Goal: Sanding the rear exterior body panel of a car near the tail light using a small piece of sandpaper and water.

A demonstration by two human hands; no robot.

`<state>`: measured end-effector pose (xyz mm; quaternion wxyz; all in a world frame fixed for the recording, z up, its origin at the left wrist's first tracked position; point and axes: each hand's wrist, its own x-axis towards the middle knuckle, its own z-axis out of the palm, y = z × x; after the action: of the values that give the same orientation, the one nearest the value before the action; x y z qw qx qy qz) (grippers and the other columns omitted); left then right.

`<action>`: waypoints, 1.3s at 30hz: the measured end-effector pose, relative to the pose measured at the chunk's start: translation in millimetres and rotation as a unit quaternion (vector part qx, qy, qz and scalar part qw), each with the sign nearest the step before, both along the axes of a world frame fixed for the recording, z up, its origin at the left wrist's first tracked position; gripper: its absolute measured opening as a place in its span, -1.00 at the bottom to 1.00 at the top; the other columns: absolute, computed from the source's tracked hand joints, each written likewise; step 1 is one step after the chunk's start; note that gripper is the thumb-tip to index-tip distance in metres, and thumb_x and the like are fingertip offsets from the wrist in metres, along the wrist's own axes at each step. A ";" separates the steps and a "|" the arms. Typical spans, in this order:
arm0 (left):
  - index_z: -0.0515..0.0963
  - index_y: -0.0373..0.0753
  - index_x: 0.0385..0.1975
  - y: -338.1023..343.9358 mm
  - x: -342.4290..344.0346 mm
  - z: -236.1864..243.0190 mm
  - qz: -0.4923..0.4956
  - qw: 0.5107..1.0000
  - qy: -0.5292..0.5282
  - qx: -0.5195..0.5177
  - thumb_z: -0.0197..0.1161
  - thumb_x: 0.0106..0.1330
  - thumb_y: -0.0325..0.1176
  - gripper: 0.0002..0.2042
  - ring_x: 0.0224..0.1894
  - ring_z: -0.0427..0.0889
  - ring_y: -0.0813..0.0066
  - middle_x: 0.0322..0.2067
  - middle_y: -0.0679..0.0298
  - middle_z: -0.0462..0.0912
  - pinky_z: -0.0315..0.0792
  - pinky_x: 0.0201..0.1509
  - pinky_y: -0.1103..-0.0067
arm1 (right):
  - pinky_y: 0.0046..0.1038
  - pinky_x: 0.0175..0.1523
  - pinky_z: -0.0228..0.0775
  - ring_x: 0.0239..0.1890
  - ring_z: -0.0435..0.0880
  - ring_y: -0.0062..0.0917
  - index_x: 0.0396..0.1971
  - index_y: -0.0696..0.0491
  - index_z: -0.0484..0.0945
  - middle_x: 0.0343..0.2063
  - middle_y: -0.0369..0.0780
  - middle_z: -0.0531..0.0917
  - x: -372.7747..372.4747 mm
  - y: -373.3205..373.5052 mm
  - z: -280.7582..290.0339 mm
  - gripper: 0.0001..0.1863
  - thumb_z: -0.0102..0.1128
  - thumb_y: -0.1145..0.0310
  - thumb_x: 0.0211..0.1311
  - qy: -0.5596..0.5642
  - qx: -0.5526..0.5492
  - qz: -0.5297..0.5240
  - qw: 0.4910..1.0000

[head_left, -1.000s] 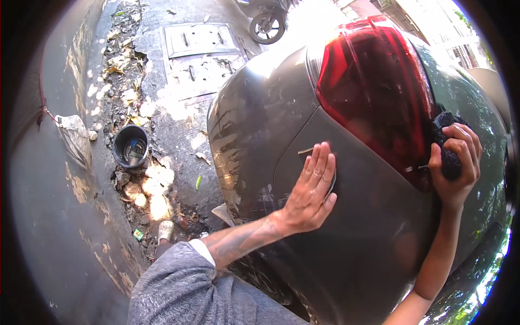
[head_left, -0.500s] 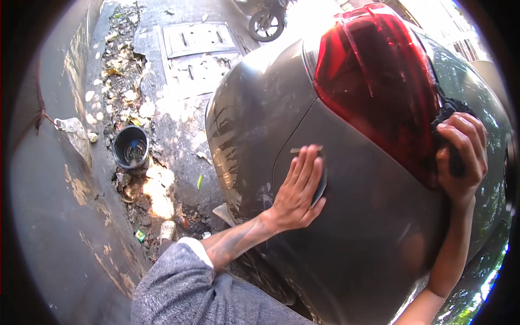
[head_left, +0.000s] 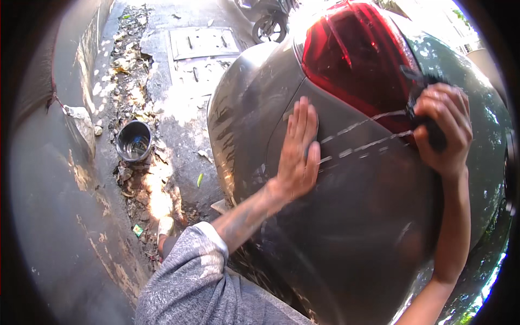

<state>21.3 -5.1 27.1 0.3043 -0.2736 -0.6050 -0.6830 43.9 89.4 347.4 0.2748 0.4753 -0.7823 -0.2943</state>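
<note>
My left hand [head_left: 297, 151] lies with fingers stretched out on the grey car's rear body panel [head_left: 352, 216], pressing a thin flat piece that is mostly hidden beneath it. My right hand [head_left: 444, 130] is closed round a dark, spongy pad or cloth [head_left: 433, 135] at the lower right edge of the red tail light [head_left: 352, 54]. Streaks of water run from this pad across the panel toward my left hand.
A black bucket [head_left: 134, 142] with liquid stands on debris left of the car. A peeling wall [head_left: 59, 206] with a hanging bag [head_left: 81, 130] lines the left side. Metal covers [head_left: 203, 40] are set in the paving, and a two-wheeler [head_left: 268, 30] is beyond.
Both hands have moved up in the picture, my left also pointing more upright. Water streaks have appeared between the dark pad and my left hand. The view has shifted slightly.
</note>
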 end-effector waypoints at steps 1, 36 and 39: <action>-0.10 -0.45 0.54 7.3 9.6 -6.5 -0.004 1.000 -0.016 0.020 -0.15 0.45 -0.40 -0.33 0.62 -0.28 -0.15 0.57 -0.16 -0.22 -0.29 0.62 0.09 | -0.12 0.19 0.37 -0.10 0.69 -0.17 -0.40 0.07 0.61 -0.32 -0.13 0.69 8.3 11.6 2.9 -0.76 0.30 0.41 -0.19 0.003 -0.008 -0.012 1.000; -0.09 -0.29 0.58 15.9 35.1 -77.1 -0.082 0.995 -0.039 0.044 -0.30 0.55 -0.17 -0.36 0.64 -0.32 0.04 0.59 -0.05 -0.21 -0.38 0.63 0.21 | -0.02 0.28 0.34 0.06 0.62 -0.05 -0.31 0.17 0.56 -0.18 -0.09 0.69 85.8 81.4 9.6 -0.69 0.16 0.50 -0.18 0.016 -0.054 -0.109 0.992; -0.12 -0.31 0.58 -0.2 -14.3 -54.5 -0.042 0.999 -0.010 0.023 -0.21 0.45 -0.30 -0.32 0.63 -0.30 0.01 0.60 -0.03 -0.24 -0.37 0.64 0.20 | -0.03 0.29 0.35 0.07 0.62 -0.03 -0.30 0.17 0.58 -0.17 -0.08 0.70 79.3 76.3 4.8 -0.69 0.15 0.52 -0.18 0.007 -0.061 -0.121 0.991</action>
<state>7.0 -5.3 -27.4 0.2759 -0.2849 -0.5801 -0.7115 123.2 165.7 352.2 0.2712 0.3572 -0.8486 -0.2806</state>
